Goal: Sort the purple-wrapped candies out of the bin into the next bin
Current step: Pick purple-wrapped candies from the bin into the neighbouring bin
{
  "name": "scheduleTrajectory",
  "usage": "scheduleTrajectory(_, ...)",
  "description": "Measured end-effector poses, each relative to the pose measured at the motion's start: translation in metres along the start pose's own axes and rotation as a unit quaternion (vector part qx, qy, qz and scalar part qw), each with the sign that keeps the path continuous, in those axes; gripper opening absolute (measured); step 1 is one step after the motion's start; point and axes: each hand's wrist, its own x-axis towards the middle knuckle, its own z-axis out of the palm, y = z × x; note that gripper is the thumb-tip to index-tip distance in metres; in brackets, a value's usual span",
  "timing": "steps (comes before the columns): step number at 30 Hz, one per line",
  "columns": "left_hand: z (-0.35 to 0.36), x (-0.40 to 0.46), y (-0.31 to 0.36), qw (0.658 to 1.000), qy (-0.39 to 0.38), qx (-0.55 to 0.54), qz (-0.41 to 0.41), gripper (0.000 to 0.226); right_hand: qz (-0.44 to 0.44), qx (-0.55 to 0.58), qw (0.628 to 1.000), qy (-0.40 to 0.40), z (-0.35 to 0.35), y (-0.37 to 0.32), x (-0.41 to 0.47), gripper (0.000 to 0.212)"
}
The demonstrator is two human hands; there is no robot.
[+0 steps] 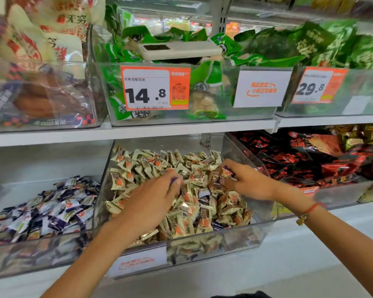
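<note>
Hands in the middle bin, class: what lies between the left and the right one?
In the head view, cream-wrapped candies fill the stretch between the left hand and right hand, with one purple-wrapped candy among them.

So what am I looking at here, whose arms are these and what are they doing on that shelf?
No machine here: a person wears a camera on the head, looking down at their own arms. Both reach into a clear bin of cream-wrapped candies on a shop shelf. The left hand pinches something purple at its fingertips, and the right hand pinches a purple-wrapped candy. The next bin, to the left, holds a heap of purple candies. Bagged snacks fill the other bins.
</note>
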Motion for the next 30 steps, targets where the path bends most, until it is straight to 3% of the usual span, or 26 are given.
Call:
scheduleTrajectory(4, 0.023, 0.041, 0.018, 0.996, -0.070, -0.008, 0.051, 0.027, -0.006, 0.050, 0.998, 0.028, 0.002, -0.006, -0.010, 0.020)
scheduleTrajectory(7, 0.051, 0.068, 0.014, 0.987, -0.117, 0.109, 0.023, 0.035, -0.004, 0.127, 0.990, 0.062, 0.002, -0.006, -0.015, 0.009)
scheduleTrajectory(10, 0.066, 0.080, 0.015, 0.977, -0.099, 0.187, -0.006, 0.036, -0.003, 0.176, 0.982, 0.069, 0.000, -0.003, -0.018, 0.010)
scheduleTrajectory(16, 0.047, 0.069, 0.013, 0.993, -0.073, 0.089, 0.000, 0.023, -0.003, 0.149, 0.988, 0.039, 0.005, 0.005, -0.014, 0.018)
scheduleTrajectory(19, 0.021, 0.044, 0.017, 0.998, -0.017, 0.053, 0.009, 0.025, -0.041, 0.077, 0.996, -0.008, 0.013, 0.002, -0.001, 0.015)
scheduleTrajectory(24, -0.013, -0.015, 0.013, 0.997, 0.077, -0.013, -0.012, 0.021, -0.008, -0.211, 0.976, -0.058, 0.030, -0.004, 0.029, 0.029)
scheduleTrajectory(25, -0.017, -0.026, 0.012, 0.995, 0.092, -0.025, -0.018, 0.030, 0.008, -0.241, 0.969, -0.060, 0.034, -0.007, 0.032, 0.039)
scheduleTrajectory(27, -0.023, -0.042, 0.008, 0.991, 0.120, -0.057, -0.033, 0.024, 0.027, -0.284, 0.954, -0.090, 0.042, -0.015, 0.036, 0.059)
scheduleTrajectory(30, -0.025, -0.053, 0.002, 0.987, 0.144, -0.063, -0.045, 0.017, 0.024, -0.308, 0.944, -0.114, 0.051, -0.023, 0.041, 0.055)
